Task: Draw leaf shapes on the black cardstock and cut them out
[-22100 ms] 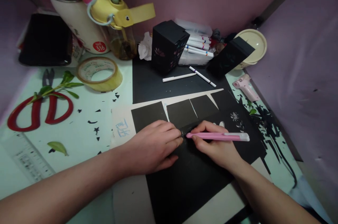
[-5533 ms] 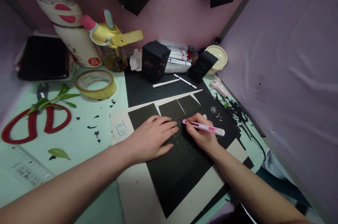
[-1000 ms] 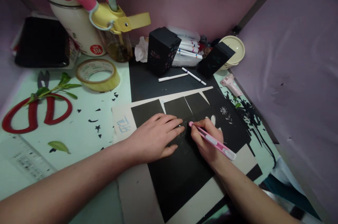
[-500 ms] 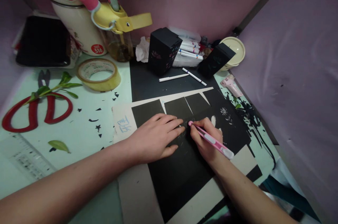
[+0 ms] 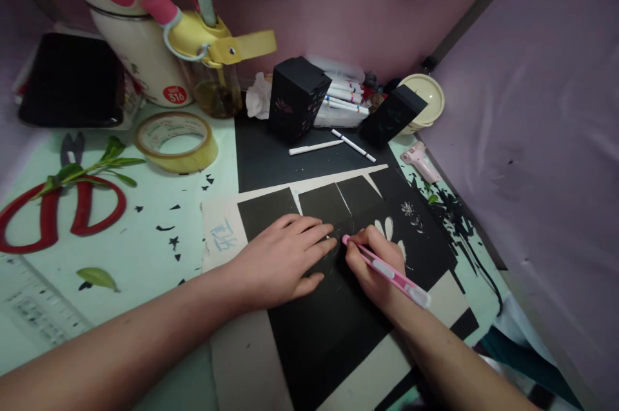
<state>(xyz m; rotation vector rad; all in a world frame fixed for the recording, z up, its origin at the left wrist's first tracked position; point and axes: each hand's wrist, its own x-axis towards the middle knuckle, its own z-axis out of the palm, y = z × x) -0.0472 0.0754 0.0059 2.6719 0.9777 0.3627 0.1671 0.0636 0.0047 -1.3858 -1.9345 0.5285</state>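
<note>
My left hand (image 5: 285, 260) lies flat on a sheet of black card (image 5: 319, 333), its fingers stretched toward the middle. Just right of those fingertips, my right hand (image 5: 377, 262) grips a pink craft knife (image 5: 394, 279) like a pen. The knife's tip end meets the card; the blade itself is too small to make out. White petal-shaped cutouts (image 5: 389, 228) and a finer flower pattern (image 5: 407, 208) show in the card beyond my right hand. Beneath the card is a pale grey board (image 5: 251, 359).
Red-handled scissors (image 5: 48, 220), a leaf sprig, a tape roll (image 5: 207, 156) and a clear ruler (image 5: 41, 301) lie left. Bottles (image 5: 145, 56), black boxes (image 5: 297, 98) and white markers (image 5: 345, 91) stand behind. Black paper scraps (image 5: 459, 217) litter the right edge, near a pink glue-gun-like tool (image 5: 420, 162).
The right hand and knife have shifted slightly toward me along the card, uncovering more of the petal cutouts. The left hand keeps its place on the card. The whole view has tilted a little.
</note>
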